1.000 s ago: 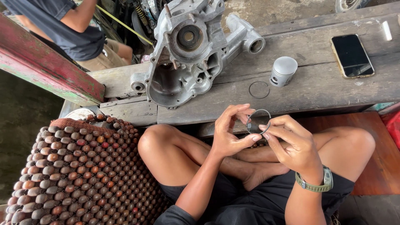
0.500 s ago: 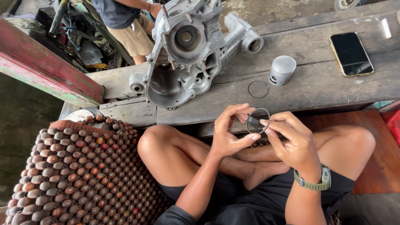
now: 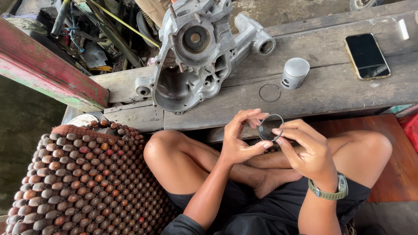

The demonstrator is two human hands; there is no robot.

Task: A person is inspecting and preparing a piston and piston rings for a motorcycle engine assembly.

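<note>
Weathered grey planks make up the low table (image 3: 331,87) that the person sits cross-legged behind, knees bare, with a wooden floor board showing reddish at the right. Both hands meet just below the table's front edge: the left hand (image 3: 241,139) and the right hand (image 3: 305,150) share one thin metal piston ring (image 3: 271,127), held upright between them. The left hand's fingers (image 3: 254,116) curl around the ring's left side, thumb under it, while the right hand's fingers (image 3: 278,130) pinch its lower right edge, so both are grasping the ring and neither is slack. A green-strapped watch (image 3: 331,191) sits on the right wrist. On the table lie one more ring (image 3: 270,92), flat on the wood, and just beside it one grey piston (image 3: 294,73) standing crown up. Left of those rests one large aluminium engine crankcase (image 3: 196,52), tilted against the back edge. One dark smartphone (image 3: 366,55) lies face up well to the right, and a small white stick (image 3: 403,29) near the far corner. A beaded wooden seat mat (image 3: 78,178) fills the lower left, touching the person's left knee. A red-painted beam (image 3: 48,74) crosses the upper left, with tangled scrap and cables (image 3: 96,30) behind it.
</note>
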